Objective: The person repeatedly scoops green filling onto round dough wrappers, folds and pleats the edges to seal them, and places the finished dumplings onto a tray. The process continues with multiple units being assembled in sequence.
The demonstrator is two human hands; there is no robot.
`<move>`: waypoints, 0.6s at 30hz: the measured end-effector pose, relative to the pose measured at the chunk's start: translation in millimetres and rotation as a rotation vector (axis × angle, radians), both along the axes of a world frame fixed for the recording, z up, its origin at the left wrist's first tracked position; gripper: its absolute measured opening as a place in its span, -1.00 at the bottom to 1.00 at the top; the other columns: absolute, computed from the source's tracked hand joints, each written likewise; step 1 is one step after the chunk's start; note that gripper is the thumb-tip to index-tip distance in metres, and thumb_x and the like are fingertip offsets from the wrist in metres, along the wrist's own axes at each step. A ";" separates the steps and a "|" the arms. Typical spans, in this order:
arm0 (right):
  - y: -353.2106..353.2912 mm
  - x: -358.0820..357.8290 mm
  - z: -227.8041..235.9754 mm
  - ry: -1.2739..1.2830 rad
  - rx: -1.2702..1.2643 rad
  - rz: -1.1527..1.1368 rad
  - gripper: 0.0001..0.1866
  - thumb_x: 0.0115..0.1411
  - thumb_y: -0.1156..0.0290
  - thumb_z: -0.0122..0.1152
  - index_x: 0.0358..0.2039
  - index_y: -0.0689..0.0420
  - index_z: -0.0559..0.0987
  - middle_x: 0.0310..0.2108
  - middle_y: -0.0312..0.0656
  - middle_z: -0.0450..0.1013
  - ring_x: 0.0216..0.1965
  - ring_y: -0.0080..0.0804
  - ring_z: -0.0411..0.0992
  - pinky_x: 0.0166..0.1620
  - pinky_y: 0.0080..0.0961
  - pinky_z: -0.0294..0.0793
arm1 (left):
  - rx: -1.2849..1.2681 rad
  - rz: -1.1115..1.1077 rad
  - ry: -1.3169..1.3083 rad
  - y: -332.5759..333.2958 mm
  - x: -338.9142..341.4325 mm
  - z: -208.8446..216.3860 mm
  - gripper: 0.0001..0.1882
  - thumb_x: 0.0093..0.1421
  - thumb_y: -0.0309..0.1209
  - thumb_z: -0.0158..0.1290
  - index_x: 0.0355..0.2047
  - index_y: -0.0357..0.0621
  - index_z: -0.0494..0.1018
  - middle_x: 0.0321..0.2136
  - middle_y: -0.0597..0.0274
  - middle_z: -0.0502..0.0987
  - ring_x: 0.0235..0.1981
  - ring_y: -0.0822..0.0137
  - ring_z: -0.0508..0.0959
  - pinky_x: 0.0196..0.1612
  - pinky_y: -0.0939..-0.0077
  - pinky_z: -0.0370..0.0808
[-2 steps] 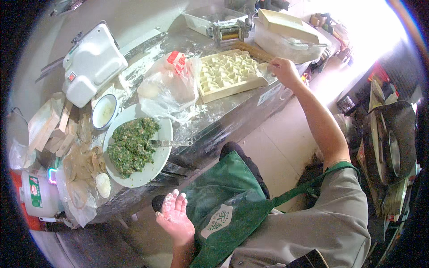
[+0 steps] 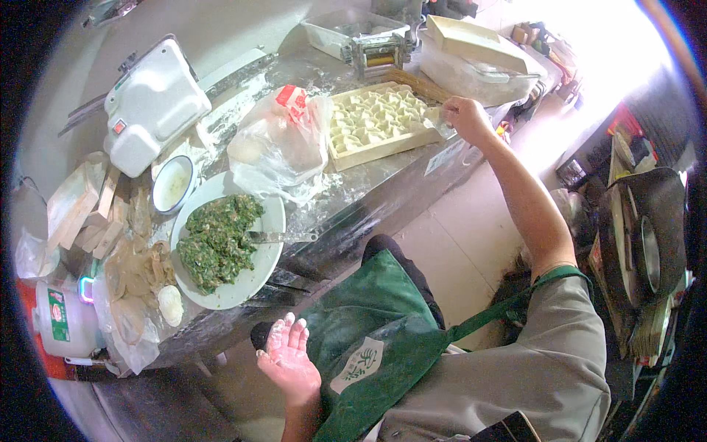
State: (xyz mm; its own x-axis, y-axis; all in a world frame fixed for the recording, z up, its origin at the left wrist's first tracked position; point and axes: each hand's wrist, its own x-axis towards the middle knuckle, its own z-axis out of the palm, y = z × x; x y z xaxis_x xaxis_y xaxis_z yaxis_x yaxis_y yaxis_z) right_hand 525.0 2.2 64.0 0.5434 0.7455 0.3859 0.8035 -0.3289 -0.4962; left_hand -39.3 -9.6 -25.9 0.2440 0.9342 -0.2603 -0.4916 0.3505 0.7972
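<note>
My left hand point(image 2: 291, 361) is held palm up over my lap, its floury fingers stretched out and nothing in it. Far to the right, my right hand point(image 2: 469, 121) is closed in a pinch at the right end of a wooden tray point(image 2: 390, 151). Something pale and partly see-through shows at its fingertips, too small to make out. Rows of folded dumplings point(image 2: 372, 121) fill the tray. Closer to my left hand, a white plate point(image 2: 254, 276) bears chopped green filling point(image 2: 217, 243), with a flat metal spatula point(image 2: 283, 236) resting in it.
A plastic bag point(image 2: 276, 151) lies between plate and tray. Behind the plate are a small bowl point(image 2: 174, 184) and a white machine point(image 2: 157, 103). A pasta roller point(image 2: 379, 55) and a plastic tub point(image 2: 475, 70) stand at the back. A dough lump point(image 2: 170, 305) sits near the table edge.
</note>
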 end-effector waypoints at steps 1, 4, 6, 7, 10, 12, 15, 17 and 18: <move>4.6 1.4 -3.7 -0.029 -0.012 0.017 -0.74 0.12 0.25 0.17 -0.34 0.19 0.62 -0.51 0.00 0.53 -0.48 -0.14 0.52 -0.30 -0.28 0.49 | 0.012 0.012 0.005 -1.4 -1.2 0.9 -0.21 0.28 0.21 -0.40 0.12 -0.28 0.30 0.12 -0.08 0.41 0.05 0.02 0.46 0.17 0.15 0.31; 17.4 2.8 -12.7 -0.028 -0.063 0.038 -0.74 0.11 0.25 0.15 -0.36 0.18 0.61 -0.48 0.03 0.53 -0.44 -0.07 0.53 -0.28 -0.25 0.49 | 0.020 0.041 0.028 -0.6 -2.1 3.0 -0.23 0.28 0.20 -0.40 0.09 -0.26 0.32 0.11 -0.08 0.42 0.05 0.02 0.46 0.16 0.16 0.32; 24.0 3.7 -17.5 0.095 -0.117 0.015 -0.75 0.10 0.26 0.15 -0.37 0.18 0.61 -0.45 0.05 0.54 -0.40 -0.05 0.53 -0.26 -0.23 0.49 | 0.011 0.049 0.043 -2.1 -6.5 0.1 -0.24 0.28 0.20 -0.39 0.08 -0.25 0.33 0.11 -0.07 0.43 0.05 0.02 0.47 0.15 0.17 0.33; 24.5 1.8 -15.3 0.053 -0.112 0.074 -0.75 0.08 0.26 0.16 -0.38 0.19 0.61 -0.45 0.05 0.54 -0.39 -0.03 0.53 -0.26 -0.22 0.48 | 0.009 0.050 0.042 -3.2 -8.8 -4.1 -0.24 0.28 0.20 -0.39 0.08 -0.25 0.34 0.11 -0.07 0.43 0.04 0.02 0.47 0.15 0.17 0.33; 22.0 -1.8 -11.7 -0.072 -0.118 0.140 -0.75 0.03 0.27 0.18 -0.42 0.21 0.60 -0.47 0.07 0.53 -0.39 -0.01 0.53 -0.27 -0.20 0.48 | -0.010 0.065 0.019 -6.8 -8.4 -6.5 -0.28 0.28 0.16 -0.36 0.03 -0.25 0.37 0.09 -0.08 0.44 0.04 0.03 0.47 0.16 0.18 0.32; 18.4 4.1 -14.3 -0.153 -0.151 0.039 -0.76 0.00 0.28 0.19 -0.44 0.22 0.60 -0.50 0.07 0.52 -0.41 0.01 0.53 -0.28 -0.19 0.48 | -0.020 0.074 0.009 -9.0 -5.8 -6.5 -0.30 0.28 0.14 -0.35 0.01 -0.26 0.39 0.08 -0.09 0.44 0.03 0.03 0.47 0.16 0.18 0.32; 22.2 9.9 -23.9 -0.009 -0.146 -0.030 -0.78 -0.02 0.30 0.19 -0.47 0.21 0.60 -0.52 0.07 0.51 -0.42 0.03 0.52 -0.28 -0.17 0.48 | -0.025 0.060 0.022 -6.8 -4.1 -8.2 -0.29 0.27 0.17 -0.33 0.01 -0.25 0.39 0.08 -0.08 0.45 0.03 0.02 0.48 0.15 0.17 0.33; 32.1 16.0 -35.5 -0.014 -0.053 -0.021 -0.78 -0.01 0.30 0.17 -0.47 0.19 0.60 -0.50 0.08 0.51 -0.41 0.05 0.52 -0.27 -0.17 0.48 | -0.020 0.039 0.037 -3.8 -3.9 -14.5 -0.26 0.25 0.22 -0.28 0.03 -0.24 0.38 0.09 -0.08 0.44 0.03 -0.01 0.49 0.14 0.15 0.35; 34.9 19.2 -40.2 -0.017 -0.006 -0.019 -0.79 0.00 0.30 0.17 -0.47 0.19 0.61 -0.49 0.09 0.52 -0.40 0.06 0.52 -0.27 -0.17 0.48 | -0.020 0.031 0.037 -1.6 -2.9 -14.2 -0.25 0.25 0.22 -0.28 0.04 -0.24 0.38 0.09 -0.08 0.44 0.03 -0.01 0.49 0.14 0.14 0.35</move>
